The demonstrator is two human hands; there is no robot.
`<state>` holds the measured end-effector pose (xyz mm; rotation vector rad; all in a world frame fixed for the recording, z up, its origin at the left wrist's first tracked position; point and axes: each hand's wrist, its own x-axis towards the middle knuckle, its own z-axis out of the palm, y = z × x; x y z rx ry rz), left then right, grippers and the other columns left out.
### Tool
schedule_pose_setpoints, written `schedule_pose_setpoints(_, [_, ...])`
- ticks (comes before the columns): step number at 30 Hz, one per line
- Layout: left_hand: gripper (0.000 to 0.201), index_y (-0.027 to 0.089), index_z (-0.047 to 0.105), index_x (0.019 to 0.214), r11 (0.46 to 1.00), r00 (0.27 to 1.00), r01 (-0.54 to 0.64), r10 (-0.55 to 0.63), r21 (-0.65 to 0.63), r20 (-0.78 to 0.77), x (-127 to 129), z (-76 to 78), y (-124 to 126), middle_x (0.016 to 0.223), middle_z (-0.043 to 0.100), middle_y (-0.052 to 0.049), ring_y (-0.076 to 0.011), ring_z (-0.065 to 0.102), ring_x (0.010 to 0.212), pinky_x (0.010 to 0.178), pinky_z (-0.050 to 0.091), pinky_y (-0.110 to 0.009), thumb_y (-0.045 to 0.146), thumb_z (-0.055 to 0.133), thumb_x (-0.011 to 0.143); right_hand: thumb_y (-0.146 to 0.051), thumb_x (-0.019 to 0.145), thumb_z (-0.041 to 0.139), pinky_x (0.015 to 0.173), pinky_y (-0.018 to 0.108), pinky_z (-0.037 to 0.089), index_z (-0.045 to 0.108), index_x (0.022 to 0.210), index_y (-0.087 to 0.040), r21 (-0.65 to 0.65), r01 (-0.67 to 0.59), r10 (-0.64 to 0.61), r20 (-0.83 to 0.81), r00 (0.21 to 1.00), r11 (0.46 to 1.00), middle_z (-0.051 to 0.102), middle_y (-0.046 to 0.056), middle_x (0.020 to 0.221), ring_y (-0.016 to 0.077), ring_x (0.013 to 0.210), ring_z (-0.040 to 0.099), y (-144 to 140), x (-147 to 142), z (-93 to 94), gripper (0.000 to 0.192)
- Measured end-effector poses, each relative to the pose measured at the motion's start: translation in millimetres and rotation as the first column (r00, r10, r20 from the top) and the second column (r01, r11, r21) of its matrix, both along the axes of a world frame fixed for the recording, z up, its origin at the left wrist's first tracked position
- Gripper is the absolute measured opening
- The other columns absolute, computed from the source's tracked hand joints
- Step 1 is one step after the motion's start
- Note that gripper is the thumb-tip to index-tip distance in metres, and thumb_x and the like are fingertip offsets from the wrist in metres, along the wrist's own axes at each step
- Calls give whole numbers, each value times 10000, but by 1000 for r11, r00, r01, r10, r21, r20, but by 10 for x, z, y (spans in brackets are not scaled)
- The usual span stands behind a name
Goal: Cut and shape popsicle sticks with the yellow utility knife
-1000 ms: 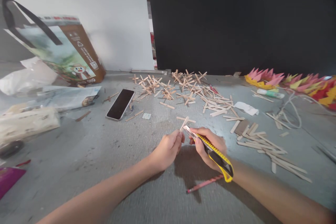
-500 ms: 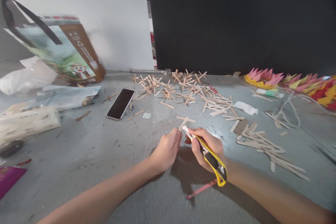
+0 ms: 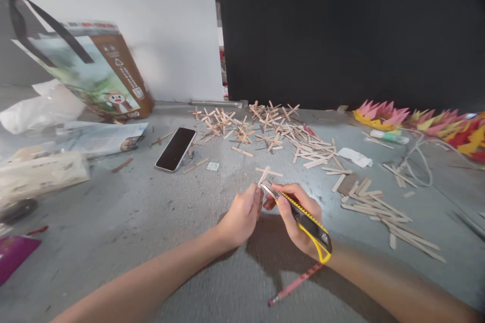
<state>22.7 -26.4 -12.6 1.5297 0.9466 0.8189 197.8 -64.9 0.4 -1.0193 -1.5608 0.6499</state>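
Left hand [image 3: 242,217] pinching a short pale wooden craft stick [image 3: 263,176] by its lower end, stick tilted toward 1 o'clock. Right hand [image 3: 299,214] closed around a yellow-and-black utility knife [image 3: 303,217], blade tip touching the stick just above the left fingertips. Both held above the grey worktop [image 3: 151,222], near centre. Red pencil [image 3: 293,285] lying at 6 o'clock; black smartphone [image 3: 176,149] at 10 o'clock; scattered wooden sticks [image 3: 273,131] at 12 o'clock.
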Motion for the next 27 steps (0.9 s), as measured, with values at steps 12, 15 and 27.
schedule_pose_setpoints(12, [436, 226, 444, 895, 999, 999, -24, 26, -40, 43, 17, 77, -30, 681, 463, 55, -94, 346, 520, 509, 297, -222, 594, 311, 1087, -376, 1063, 590, 775, 341, 633, 649, 1156, -240, -123, -99, 75, -185, 980, 988, 776, 46, 946, 199, 801, 766, 51, -38, 78, 175])
schedule_pose_setpoints(15, [382, 226, 451, 878, 984, 986, -95, 113, 150, -119, 6, 59, -55, 736, 574, 10, -132, 502, 626, 619, 373, -257, 493, 308, 1111, -417, 1051, 598, 774, 400, 646, 655, 1170, -277, -122, -86, 62, -187, 980, 989, 784, 55, 953, 243, 818, 771, 21, -74, 77, 192])
schedule_pose_setpoints(27, [454, 228, 425, 881, 971, 964, 83, -21, -222, 266, 16, 69, 41, 613, 368, 100, -63, 219, 474, 442, 226, -191, 655, 419, 1033, -377, 1057, 599, 743, 313, 650, 668, 1130, -230, -142, -87, 50, -243, 969, 986, 766, 38, 904, 183, 763, 767, 96, -71, 137, 178])
